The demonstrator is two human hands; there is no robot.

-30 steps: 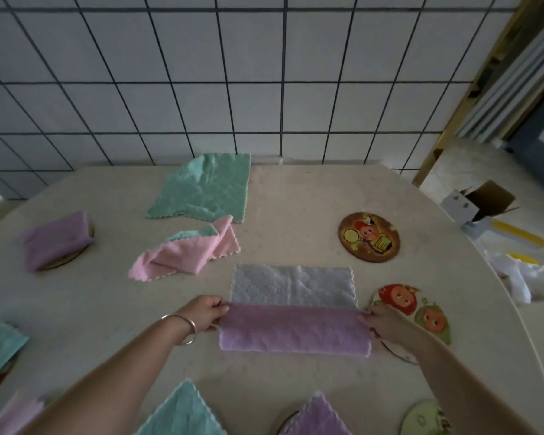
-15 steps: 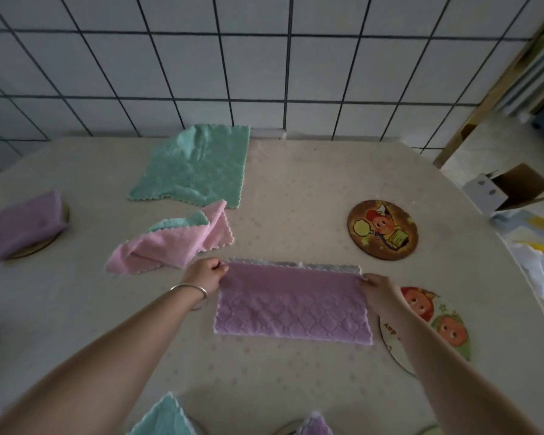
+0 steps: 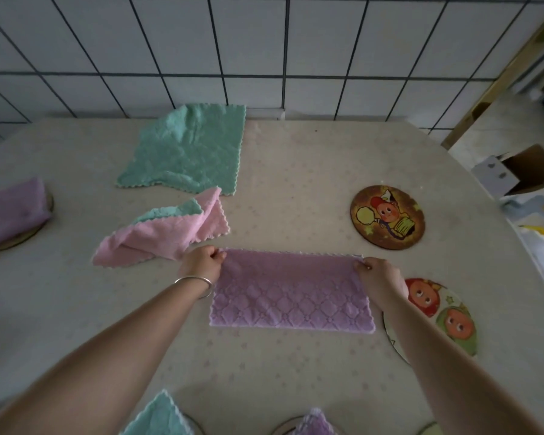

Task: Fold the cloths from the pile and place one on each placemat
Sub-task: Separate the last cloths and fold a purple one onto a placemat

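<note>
A purple cloth (image 3: 291, 293) lies folded in half as a wide rectangle in the middle of the table. My left hand (image 3: 201, 262) pinches its far left corner and my right hand (image 3: 377, 274) pinches its far right corner. A crumpled pink cloth (image 3: 164, 237) with a green one under it lies to the left, and a flat green cloth (image 3: 189, 149) lies behind that. Two round cartoon placemats are bare: a brown placemat (image 3: 387, 219) at the right and a light placemat (image 3: 443, 318) partly under my right forearm.
A folded purple cloth (image 3: 10, 211) sits on a placemat at the far left. At the near edge are a folded green cloth (image 3: 161, 419) and a folded purple one (image 3: 314, 423) on placemats. A tiled wall backs the table; a cardboard box (image 3: 522, 171) stands off the right side.
Both hands carried the near edge of the purple cloth away from me onto its far edge, so the pale underside is now covered. The view shifted slightly.
</note>
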